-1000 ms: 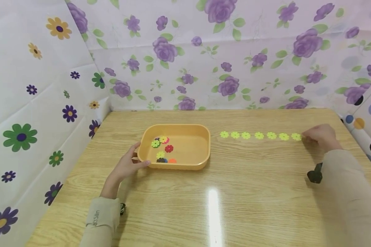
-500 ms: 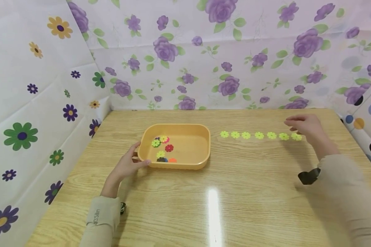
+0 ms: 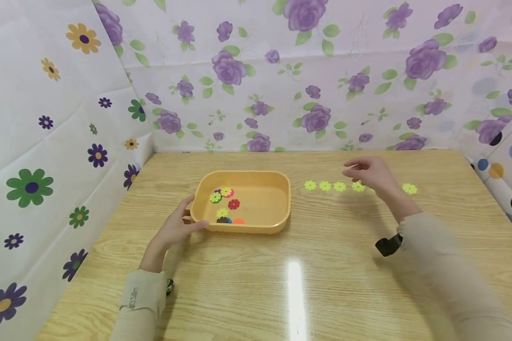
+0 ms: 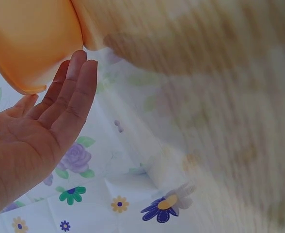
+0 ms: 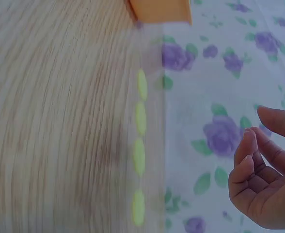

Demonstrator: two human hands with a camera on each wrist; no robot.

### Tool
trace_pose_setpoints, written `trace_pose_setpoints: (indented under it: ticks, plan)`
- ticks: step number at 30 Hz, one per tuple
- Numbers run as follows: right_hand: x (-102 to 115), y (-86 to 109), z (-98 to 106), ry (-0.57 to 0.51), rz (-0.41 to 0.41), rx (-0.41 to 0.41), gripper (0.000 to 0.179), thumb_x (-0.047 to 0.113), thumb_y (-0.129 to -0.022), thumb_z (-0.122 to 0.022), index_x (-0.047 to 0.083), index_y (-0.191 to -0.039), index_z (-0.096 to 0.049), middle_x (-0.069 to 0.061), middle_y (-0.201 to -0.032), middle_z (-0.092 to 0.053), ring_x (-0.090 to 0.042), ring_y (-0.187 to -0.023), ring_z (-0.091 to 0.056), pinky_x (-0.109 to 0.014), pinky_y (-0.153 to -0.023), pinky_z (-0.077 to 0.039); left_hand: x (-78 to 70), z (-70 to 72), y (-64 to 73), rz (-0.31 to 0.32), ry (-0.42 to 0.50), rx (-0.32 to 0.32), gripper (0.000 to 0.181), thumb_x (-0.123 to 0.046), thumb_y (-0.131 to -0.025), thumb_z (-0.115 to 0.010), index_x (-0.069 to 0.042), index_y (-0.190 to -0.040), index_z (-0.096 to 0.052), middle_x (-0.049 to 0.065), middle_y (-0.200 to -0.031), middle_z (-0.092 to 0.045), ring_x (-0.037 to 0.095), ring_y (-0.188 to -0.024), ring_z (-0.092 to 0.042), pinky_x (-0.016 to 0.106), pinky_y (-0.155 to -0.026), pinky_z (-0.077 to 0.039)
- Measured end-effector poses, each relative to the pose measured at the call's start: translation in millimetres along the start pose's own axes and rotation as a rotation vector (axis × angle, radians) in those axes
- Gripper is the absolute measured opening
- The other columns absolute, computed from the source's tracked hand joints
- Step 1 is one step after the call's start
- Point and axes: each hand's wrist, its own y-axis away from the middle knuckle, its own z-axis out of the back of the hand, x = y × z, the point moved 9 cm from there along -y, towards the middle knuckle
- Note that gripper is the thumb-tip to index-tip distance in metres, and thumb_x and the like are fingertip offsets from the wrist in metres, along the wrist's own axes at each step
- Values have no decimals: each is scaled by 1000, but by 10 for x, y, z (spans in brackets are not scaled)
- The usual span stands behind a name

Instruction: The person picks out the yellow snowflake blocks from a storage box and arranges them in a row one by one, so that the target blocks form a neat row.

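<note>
Five yellow discs [image 3: 339,186] show in a row on the table [image 3: 247,274], lying flat to the right of the tray [image 3: 262,203]; from my head feed, the right hand [image 3: 374,176] and its wrist block the stretch between the fourth and the last. That hand hangs above the row, its shadow on the wood, and on its wrist feed I see the thumb apart from the loosely bent fingers. Four of the discs run in line there, with the tray's edge at the top.

The left hand [image 3: 176,229] has hold of the tray's near left corner, thumb on the near rim and fingers against the outer left wall. Inside, toward that end, I make out a red disc [image 3: 233,204], a black one [image 3: 223,220], an orange one [image 3: 238,220] and several others, some overlapping. Floral cloth [image 3: 277,94] stands behind the table.
</note>
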Motion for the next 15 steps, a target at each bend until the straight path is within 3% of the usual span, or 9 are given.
trace_pose_setpoints:
  ticks: [4,10,15]
  plan:
    - [159,-57,-218,-15,47,21,38,23,-87,-63,1,-118,-57,-13,-93,-59,-17,-72,-57,-29,-63,-46,-3,-7,-17,3,-2,-2,90,-32,-80,-70,-9,-146,-13,28,-118,-47,35,-98,-55,37,-74,-49]
    - [353,-151,-565,-49,115,72,36,18,-85,-66,3,-116,-59,-11,-91,-60,-23,-79,-57,-28,-63,-45,12,-14,-20,5,9,0,90,-31,-80,-71,-9,-146,-13,28,-117,-47,36,-98,-56,38,-75,-49]
    - [553,-187,-918,-103,180,101,37,11,-80,-70,3,-115,-61,-10,-87,-61,-18,-74,-58,-30,-62,-46,5,-4,-11,4,6,-1,90,-31,-80,-70,-9,-146,-13,28,-117,-48,35,-97,-56,38,-75,-49]
